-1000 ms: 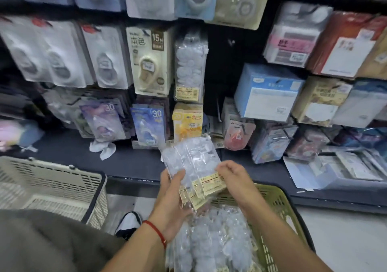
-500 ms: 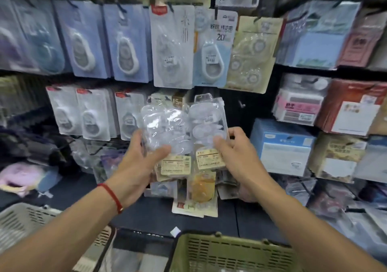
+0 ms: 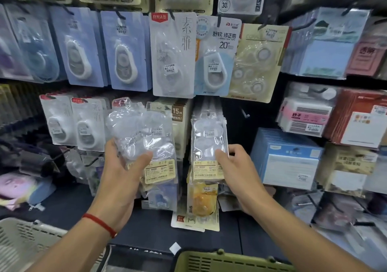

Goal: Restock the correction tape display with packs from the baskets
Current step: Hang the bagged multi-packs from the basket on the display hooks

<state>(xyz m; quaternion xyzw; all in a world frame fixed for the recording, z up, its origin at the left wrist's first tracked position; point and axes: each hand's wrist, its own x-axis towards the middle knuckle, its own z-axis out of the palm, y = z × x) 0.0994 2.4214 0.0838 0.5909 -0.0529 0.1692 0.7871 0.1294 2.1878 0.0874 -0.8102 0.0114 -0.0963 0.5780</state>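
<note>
My left hand (image 3: 121, 173) grips a bundle of clear correction tape packs (image 3: 144, 137) with yellow labels, held up in front of the display wall. My right hand (image 3: 236, 171) pinches the right edge of one clear pack (image 3: 209, 142) that sits at the front of a hanging row of the same packs, just right of the bundle. The pack's punched top lies at the hook level; the hook itself is hidden. Other carded correction tapes (image 3: 173, 56) hang in rows above and to the left.
A green basket (image 3: 226, 261) rim shows at the bottom centre and a beige basket (image 3: 23, 244) at the bottom left. Boxed sticky notes (image 3: 287, 156) fill the right side. A dark shelf ledge (image 3: 67, 206) runs below the hooks, with loose packs lying on it.
Both hands rose from the green basket to the display. The bundle split: my right hand carried one pack to the right onto the hanging row, my left kept the rest.
</note>
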